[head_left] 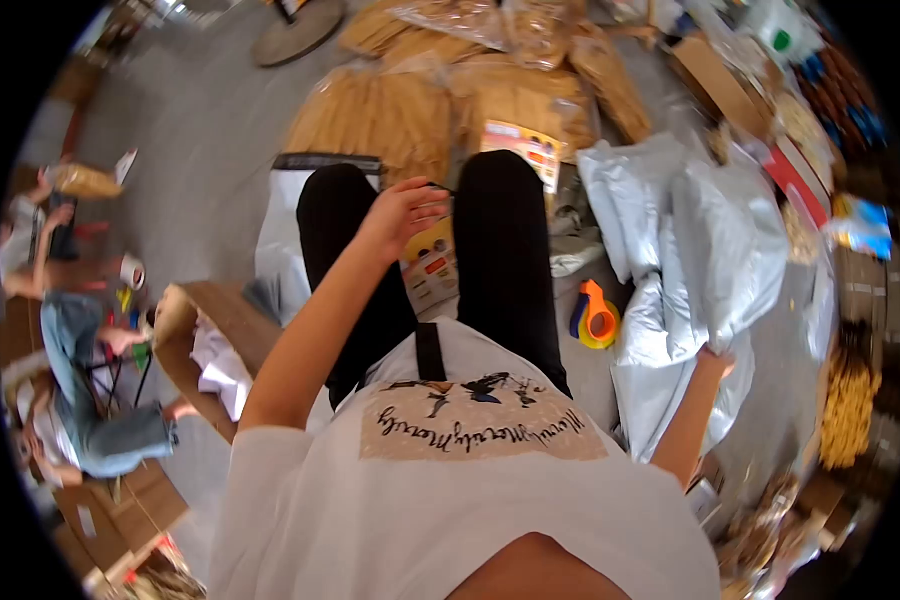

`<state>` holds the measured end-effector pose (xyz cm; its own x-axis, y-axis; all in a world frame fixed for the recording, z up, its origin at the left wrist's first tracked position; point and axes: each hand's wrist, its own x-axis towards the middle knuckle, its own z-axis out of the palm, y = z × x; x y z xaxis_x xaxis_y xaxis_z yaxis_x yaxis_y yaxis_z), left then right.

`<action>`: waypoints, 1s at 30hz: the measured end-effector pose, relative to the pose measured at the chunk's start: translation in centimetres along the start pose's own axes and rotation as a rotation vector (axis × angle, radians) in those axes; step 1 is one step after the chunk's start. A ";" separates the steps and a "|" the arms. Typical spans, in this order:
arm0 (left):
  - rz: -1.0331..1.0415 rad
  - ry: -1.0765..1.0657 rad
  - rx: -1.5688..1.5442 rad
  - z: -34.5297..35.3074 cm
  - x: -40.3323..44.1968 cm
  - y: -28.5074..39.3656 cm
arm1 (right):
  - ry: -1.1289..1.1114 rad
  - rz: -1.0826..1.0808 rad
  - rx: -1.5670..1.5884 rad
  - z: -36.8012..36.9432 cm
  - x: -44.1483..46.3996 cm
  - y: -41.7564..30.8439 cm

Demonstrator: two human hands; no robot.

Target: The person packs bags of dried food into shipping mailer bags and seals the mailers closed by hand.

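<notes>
Above my left thigh, my left hand (410,213) hangs with its fingers somewhat apart and nothing in it. Below it, between my legs, lies a yellow and white printed packet (431,262). My right hand (715,364) is low at my right side, at the lower edge of a pile of silver-grey plastic bags (725,240). Its fingers are partly hidden against the plastic, and what they grip is too small to tell. An orange tape dispenser (597,314) lies on the floor between my right leg and the bags.
Clear bags of long tan pieces (370,115) lie ahead, with a printed sheet (522,150) on them. An open cardboard box (240,320) with white paper stands at my left. Seated people (100,400) are at the far left. Cartons (860,290) line the right.
</notes>
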<state>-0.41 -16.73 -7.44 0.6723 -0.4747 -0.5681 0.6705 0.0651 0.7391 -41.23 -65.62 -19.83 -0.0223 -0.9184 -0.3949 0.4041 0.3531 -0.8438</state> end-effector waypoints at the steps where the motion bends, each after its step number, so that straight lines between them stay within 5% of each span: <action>1: -0.008 0.077 -0.009 0.2 1.2 -0.6 | -0.042 0.177 0.080 -2.5 2.8 2.1; 2: -0.012 0.127 -0.010 0.3 2.2 -1.3 | -0.103 0.452 0.254 -0.9 -2.4 3.6; 5: -0.050 0.231 -0.048 0.3 4.5 -3.6 | -0.221 0.756 -0.084 8.8 -14.6 8.4; 9: -0.176 0.304 -0.016 -0.3 6.4 -6.4 | -0.862 0.387 -0.796 19.1 -19.4 13.3; 11: -0.260 0.315 0.064 -1.1 7.2 -7.7 | -0.976 0.189 -0.872 21.7 -17.5 17.0; 21: -0.135 0.077 -0.066 -0.9 14.5 -10.0 | -0.970 -0.512 -1.283 21.2 -2.4 35.8; 22: -0.062 0.063 -0.015 -0.8 15.9 -10.9 | -0.997 -0.359 -1.385 19.8 0.5 38.5; 24: 0.121 0.027 0.199 -1.8 20.0 -14.5 | -1.083 0.336 -1.331 22.6 -2.8 35.2; 25: 0.128 0.026 0.200 -1.4 20.5 -13.4 | -0.952 0.390 -1.333 24.2 -6.5 33.2; 27: -0.320 0.001 0.188 -0.1 19.5 -10.6 | -0.760 0.516 -1.284 26.2 -11.1 30.7; 30: -0.368 0.018 0.300 -0.1 20.3 -11.4 | -0.819 0.562 -1.016 24.5 -10.4 32.6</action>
<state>5.64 -27.01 -27.40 0.4140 -0.4037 -0.8159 0.7467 -0.3620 0.5581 -5.41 -48.91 -34.33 0.5880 -0.3336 -0.7369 -0.6485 0.3501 -0.6760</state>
